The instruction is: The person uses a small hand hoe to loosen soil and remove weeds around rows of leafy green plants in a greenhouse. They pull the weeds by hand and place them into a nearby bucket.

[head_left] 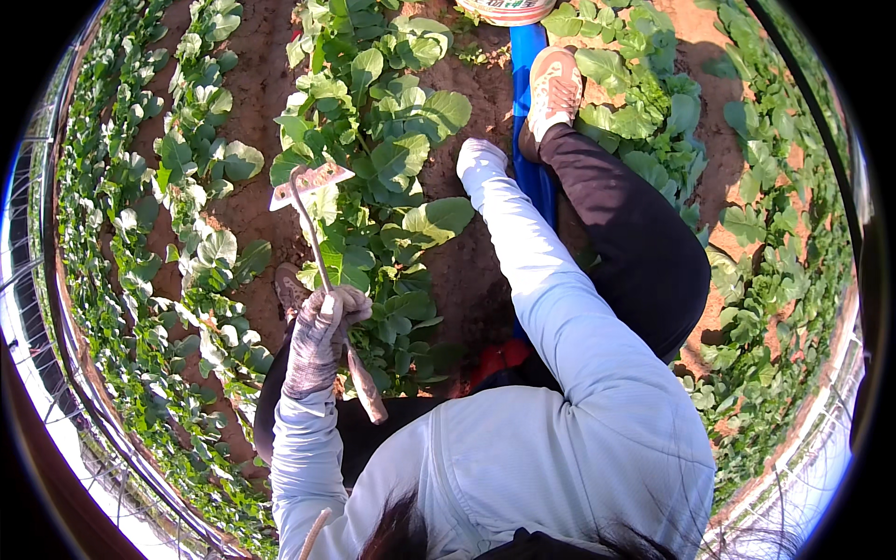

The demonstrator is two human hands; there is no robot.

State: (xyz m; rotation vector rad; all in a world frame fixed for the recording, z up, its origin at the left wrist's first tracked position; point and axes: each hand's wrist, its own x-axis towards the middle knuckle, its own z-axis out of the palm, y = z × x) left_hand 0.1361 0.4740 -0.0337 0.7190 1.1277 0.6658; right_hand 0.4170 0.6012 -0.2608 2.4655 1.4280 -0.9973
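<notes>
My left hand (327, 327), in a soiled knit glove, is wrapped round the handle of a small hand hoe (317, 243). The hoe is raised at a tilt, its flat, rusty blade (311, 183) above the leaves and its wooden grip end pointing down toward my lap. Stretched forward over the soil is my right hand (483, 161), in a pale glove, just right of a row of leafy green plants (401, 159). Its fingers are turned away and blurred by glare, so their shape does not show.
A blue hose-like strip (530, 103) runs along the furrow beside my right shoe (555, 89), up to a white and red round container (507, 9) at the far edge. More leafy rows (653, 103) grow on both sides. Something red (499, 359) lies under me.
</notes>
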